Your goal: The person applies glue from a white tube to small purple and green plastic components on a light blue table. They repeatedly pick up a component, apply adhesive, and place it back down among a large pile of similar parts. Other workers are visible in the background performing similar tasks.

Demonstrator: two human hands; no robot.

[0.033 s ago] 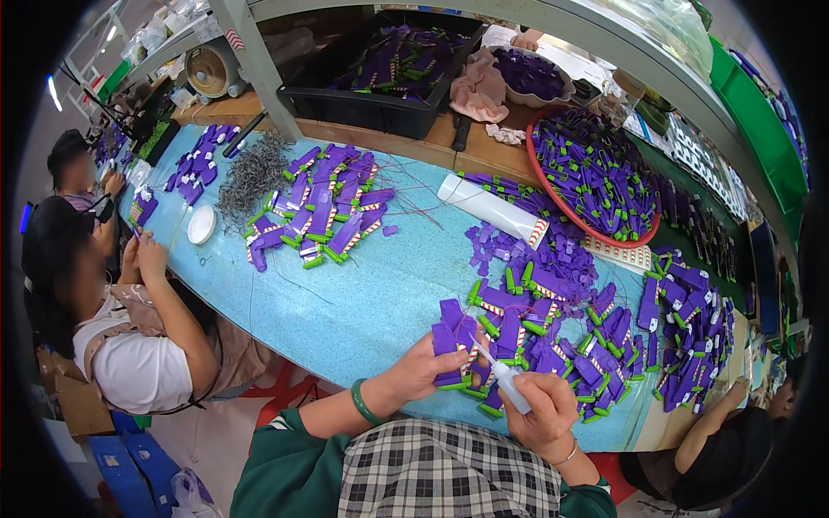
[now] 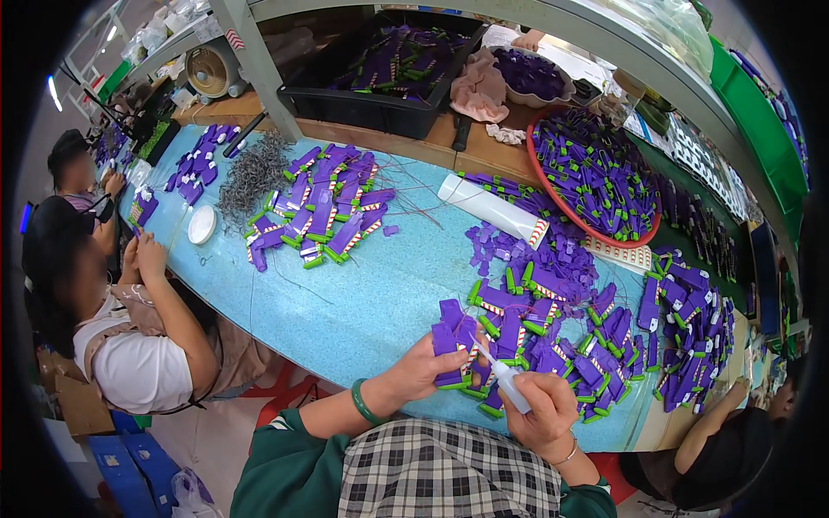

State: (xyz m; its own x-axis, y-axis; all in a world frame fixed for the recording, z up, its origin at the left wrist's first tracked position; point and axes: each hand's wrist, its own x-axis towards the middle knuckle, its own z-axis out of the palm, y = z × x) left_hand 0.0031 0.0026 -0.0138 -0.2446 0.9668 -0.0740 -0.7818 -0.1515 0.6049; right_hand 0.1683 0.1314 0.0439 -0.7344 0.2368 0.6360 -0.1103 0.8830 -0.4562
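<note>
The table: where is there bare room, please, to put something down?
The widest bare patch of the table lies between the left purple pile and the left hand. A smaller one lies between the dish and that pile. It is crowded around the right hand and beyond, under the right purple pile.

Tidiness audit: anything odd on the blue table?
One small purple piece lies alone just right of the left purple-and-green pile, apart from the similar-looking purple bits, so it looks stray. No spill stands out.
</note>
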